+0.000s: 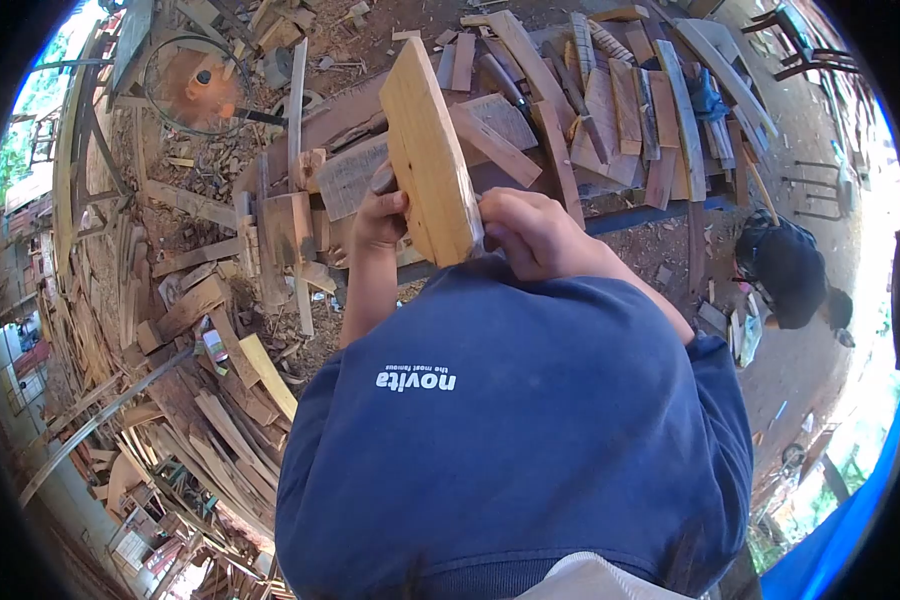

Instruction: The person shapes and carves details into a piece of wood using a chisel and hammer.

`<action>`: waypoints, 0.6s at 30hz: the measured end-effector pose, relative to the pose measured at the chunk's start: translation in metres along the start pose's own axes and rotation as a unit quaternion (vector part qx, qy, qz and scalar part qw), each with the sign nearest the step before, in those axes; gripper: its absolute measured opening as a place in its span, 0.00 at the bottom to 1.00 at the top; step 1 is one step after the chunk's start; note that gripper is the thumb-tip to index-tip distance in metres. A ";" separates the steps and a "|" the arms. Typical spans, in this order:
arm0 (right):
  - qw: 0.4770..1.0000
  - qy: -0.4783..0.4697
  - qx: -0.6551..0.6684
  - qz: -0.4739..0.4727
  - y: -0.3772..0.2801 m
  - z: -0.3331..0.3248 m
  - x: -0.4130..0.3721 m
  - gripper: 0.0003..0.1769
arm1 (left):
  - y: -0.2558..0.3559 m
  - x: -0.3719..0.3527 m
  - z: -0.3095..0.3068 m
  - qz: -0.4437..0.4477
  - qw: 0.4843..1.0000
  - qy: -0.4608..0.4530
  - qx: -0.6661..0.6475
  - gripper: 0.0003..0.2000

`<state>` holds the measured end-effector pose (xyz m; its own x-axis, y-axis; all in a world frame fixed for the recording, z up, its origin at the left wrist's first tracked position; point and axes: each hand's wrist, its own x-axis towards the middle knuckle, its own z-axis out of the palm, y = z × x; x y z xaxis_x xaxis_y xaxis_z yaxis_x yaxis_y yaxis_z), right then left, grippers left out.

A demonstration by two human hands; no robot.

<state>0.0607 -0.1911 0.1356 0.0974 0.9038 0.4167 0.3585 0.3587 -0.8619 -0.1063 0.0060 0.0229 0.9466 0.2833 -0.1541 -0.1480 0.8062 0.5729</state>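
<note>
A pale wooden board [425,150] stands tilted in front of my chest, with its long narrow edge facing right. My left hand [380,218] is closed on the board's left side, its fingers partly hidden behind the wood. Just above those fingers shows a small greyish rounded thing [383,178] that I cannot identify. At the lower right edge of the board, my right hand [532,228] is curled closed, with thumb and fingers pressed together against or beside the wood. What these fingers pinch, if anything, is hidden.
Many wood offcuts [610,110] cover the low bench ahead. A round caged fan with an orange centre [202,88] stands at upper left. Piled planks [205,400] fill the left side. Another person in dark clothing [785,270] bends at the right. A dark chair [800,45] stands farther back.
</note>
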 end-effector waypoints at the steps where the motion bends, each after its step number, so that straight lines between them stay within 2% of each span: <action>1: 0.996 0.002 0.037 0.083 -0.005 0.000 -0.001 0.09 | 0.001 0.000 0.000 0.003 0.999 0.020 0.028 0.43; 2: 0.983 0.004 0.074 0.166 -0.008 0.000 -0.002 0.10 | 0.002 -0.001 0.001 0.005 0.998 0.039 0.055 0.44; 6: 0.980 0.049 0.106 0.164 -0.011 0.002 -0.006 0.10 | 0.003 -0.002 0.009 0.024 0.997 0.044 0.056 0.43; 8: 0.986 -0.006 0.075 0.151 -0.010 -0.010 -0.006 0.10 | 0.000 -0.004 0.001 0.028 0.997 0.059 0.046 0.43; 12: 0.988 0.004 0.062 0.140 -0.008 -0.007 -0.010 0.11 | -0.001 -0.006 0.009 0.039 0.995 0.071 0.057 0.44; 14: 0.974 0.008 0.064 0.219 -0.012 -0.004 -0.010 0.12 | -0.003 -0.008 0.012 0.039 0.992 0.098 0.063 0.45; 18: 0.976 -0.008 0.038 0.215 -0.010 -0.003 -0.012 0.14 | -0.008 -0.010 0.006 0.038 0.994 0.084 0.066 0.46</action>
<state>0.0589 -0.2064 0.1397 0.2080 0.9781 0.0082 0.2180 -0.0381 -0.9752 -0.1125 -0.0064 0.0244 0.8715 0.4326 -0.2310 -0.1688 0.7070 0.6868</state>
